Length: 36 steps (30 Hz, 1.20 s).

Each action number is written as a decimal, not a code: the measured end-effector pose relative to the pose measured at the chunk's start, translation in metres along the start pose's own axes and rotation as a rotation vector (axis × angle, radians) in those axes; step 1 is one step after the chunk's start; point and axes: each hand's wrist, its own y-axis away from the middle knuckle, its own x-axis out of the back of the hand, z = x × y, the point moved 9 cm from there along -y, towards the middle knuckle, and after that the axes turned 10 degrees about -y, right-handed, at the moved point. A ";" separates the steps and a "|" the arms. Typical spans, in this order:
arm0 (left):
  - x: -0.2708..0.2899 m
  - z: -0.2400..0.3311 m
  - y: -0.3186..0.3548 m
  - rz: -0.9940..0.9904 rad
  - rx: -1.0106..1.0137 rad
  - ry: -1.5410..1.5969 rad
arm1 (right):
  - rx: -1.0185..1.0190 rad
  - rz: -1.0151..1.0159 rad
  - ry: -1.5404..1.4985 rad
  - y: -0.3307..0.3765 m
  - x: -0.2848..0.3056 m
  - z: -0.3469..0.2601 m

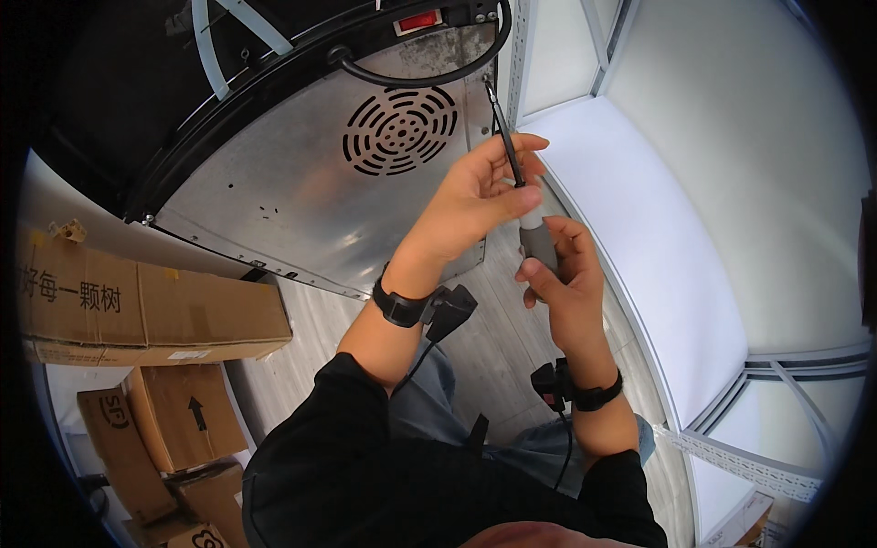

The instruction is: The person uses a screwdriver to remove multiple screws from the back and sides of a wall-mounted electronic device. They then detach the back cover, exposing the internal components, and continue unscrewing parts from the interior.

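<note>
A screwdriver (537,245) with a grey handle and a long dark shaft slants up from my hands. Its tip meets the upper right edge of a silver metal panel (301,201), by what looks like a small screw. My left hand (475,196) steadies the shaft just above the handle, thumb and fingers closed round it. Lower down, my right hand (571,274) grips the grey handle between thumb and fingers. The panel has a round vent (400,131) of curved slots. Above it, a thick black cable (411,82) loops close to the screwdriver tip.
A red rocker switch (418,22) sits on the machine's black upper edge. Cardboard boxes (210,310) are stacked at left. White shelving (630,173) with perforated metal frames stands close on the right. Black bands with small devices (452,310) and cables circle both my wrists.
</note>
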 end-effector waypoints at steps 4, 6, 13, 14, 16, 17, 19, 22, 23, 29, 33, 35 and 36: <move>-0.002 -0.006 0.004 -0.018 0.133 -0.201 | 0.125 -0.006 0.122 -0.001 -0.002 -0.008; -0.005 0.000 0.005 -0.024 0.106 -0.050 | -0.023 -0.078 -0.126 -0.003 -0.001 0.001; -0.006 0.007 0.000 -0.123 0.023 0.187 | -0.257 -0.189 -0.423 -0.001 -0.008 0.014; -0.006 0.008 0.001 -0.066 0.016 0.068 | -0.216 -0.153 -0.344 -0.001 -0.004 0.015; -0.004 0.005 0.002 -0.021 0.044 -0.124 | -0.074 -0.084 -0.100 0.000 -0.002 0.011; -0.003 0.001 0.001 -0.035 0.080 -0.197 | -0.003 -0.048 0.022 0.000 -0.001 0.006; -0.004 -0.001 0.002 -0.058 0.119 -0.179 | -0.006 -0.049 0.044 0.000 -0.002 0.005; -0.007 0.007 0.003 -0.109 0.091 0.050 | -0.169 -0.158 -0.254 0.000 -0.008 0.011; -0.007 0.006 0.002 -0.145 0.059 0.094 | -0.250 -0.212 -0.409 0.001 -0.012 0.014; 0.000 0.012 -0.002 -0.073 -0.040 0.237 | -0.186 -0.082 -0.271 0.000 -0.007 0.013; 0.014 0.017 -0.006 0.121 -0.034 0.180 | -0.030 0.010 -0.109 0.001 -0.004 0.001; 0.020 0.022 -0.013 0.164 -0.023 0.174 | -0.032 0.017 -0.087 0.000 -0.003 -0.001; 0.023 0.023 -0.015 0.190 -0.014 0.175 | -0.022 0.019 -0.070 0.000 -0.003 -0.002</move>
